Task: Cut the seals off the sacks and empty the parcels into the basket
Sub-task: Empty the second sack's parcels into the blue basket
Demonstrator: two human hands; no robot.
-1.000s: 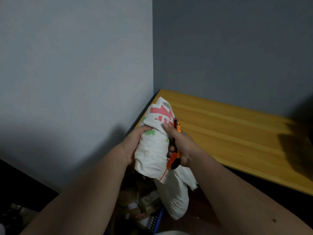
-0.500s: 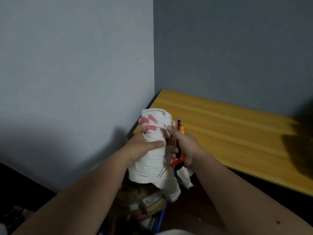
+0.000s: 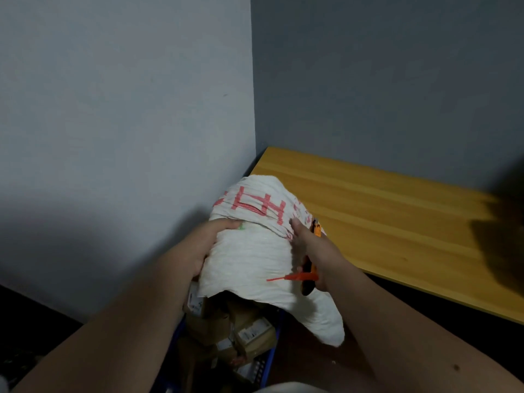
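Table [image 3: 397,222]: we see a yellow wooden top in the grey corner, behind and to the right of everything else.
Sack [image 3: 255,256]: we hold the white woven sack upended over the basket, mouth down; it looks soft, limp and light, so we judge its closed end the best place to grip and shake.
Basket [image 3: 270,355]: blue-edged, directly below the sack, with brown parcels [image 3: 249,333] piled inside.
Left hand [image 3: 195,251]: we grip the sack's left side, fingers curled into the cloth.
Right hand [image 3: 312,251]: we press the sack's right side while clasping 1 orange cutter [image 3: 309,275].
Seal [image 3: 295,277]: a red strip, apparently pinned under that hand.
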